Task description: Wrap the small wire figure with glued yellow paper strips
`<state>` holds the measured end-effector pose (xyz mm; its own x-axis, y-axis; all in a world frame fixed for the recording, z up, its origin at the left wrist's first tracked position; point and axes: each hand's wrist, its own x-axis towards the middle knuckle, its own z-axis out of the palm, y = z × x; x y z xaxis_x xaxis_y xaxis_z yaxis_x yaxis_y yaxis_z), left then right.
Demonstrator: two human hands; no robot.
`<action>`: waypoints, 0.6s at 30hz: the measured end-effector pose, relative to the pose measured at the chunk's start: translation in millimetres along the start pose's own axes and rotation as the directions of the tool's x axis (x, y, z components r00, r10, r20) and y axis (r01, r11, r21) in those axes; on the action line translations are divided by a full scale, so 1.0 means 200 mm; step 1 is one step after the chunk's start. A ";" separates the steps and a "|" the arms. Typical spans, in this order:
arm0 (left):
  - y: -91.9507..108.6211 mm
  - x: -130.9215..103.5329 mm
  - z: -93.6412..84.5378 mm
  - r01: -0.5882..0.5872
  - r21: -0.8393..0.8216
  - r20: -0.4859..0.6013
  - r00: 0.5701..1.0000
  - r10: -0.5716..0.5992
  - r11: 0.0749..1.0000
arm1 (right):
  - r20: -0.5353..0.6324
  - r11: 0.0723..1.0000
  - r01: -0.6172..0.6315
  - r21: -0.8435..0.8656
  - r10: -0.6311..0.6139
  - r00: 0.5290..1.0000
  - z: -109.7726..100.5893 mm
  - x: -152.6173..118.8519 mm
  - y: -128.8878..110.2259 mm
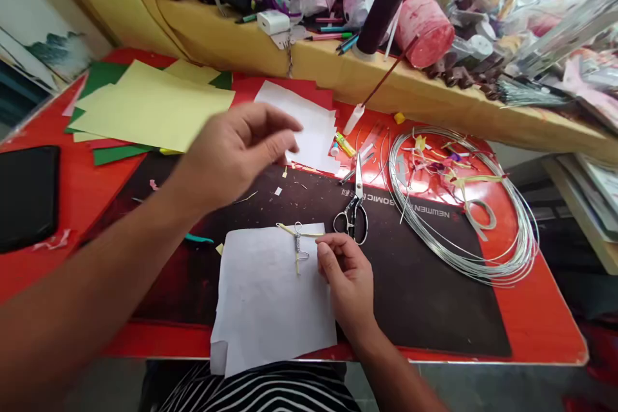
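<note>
A small figure of twisted silver wire (298,243) with pale yellow paper strips on its limbs lies over a white sheet of paper (270,309) at the table's front. My right hand (348,277) pinches the end of its right arm between thumb and fingertips. My left hand (236,153), slightly blurred, is raised above the dark mat, up and left of the figure. Its thumb and forefinger stretch to the right, a little apart, with nothing visible between them. Scissors (356,206) with dark handles lie just beyond my right hand.
A large coil of silver wire (524,238) rests at the right, with paper scraps inside it. Yellow paper sheets (154,106) lie at the back left, near a black phone-like object (29,196). A cluttered shelf ledge (226,35) borders the back of the red table.
</note>
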<state>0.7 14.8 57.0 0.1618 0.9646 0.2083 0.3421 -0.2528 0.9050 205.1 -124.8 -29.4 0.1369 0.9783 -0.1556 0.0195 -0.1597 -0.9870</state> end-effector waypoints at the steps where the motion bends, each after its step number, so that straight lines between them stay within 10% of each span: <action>1: -0.03 -0.02 0.03 -0.007 -0.011 0.018 1.000 0.008 1.000 | -0.001 1.000 -0.002 0.000 0.002 1.000 0.00 0.00 0.00; 9: -0.31 -0.19 0.24 -0.213 0.066 0.031 0.977 0.211 0.975 | 0.036 0.999 0.024 -0.036 -0.023 0.999 0.03 0.01 0.02; 18: -0.24 -0.22 0.23 -0.140 0.000 -0.045 0.989 0.140 0.990 | 0.031 0.998 0.036 -0.045 -0.034 0.999 0.05 0.01 0.03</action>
<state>19.9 -19.7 -13.3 0.1660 0.9220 0.3497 0.3156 -0.3857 0.8670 196.0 -122.4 -36.0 0.1053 0.9868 -0.1230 0.0686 -0.1306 -0.9891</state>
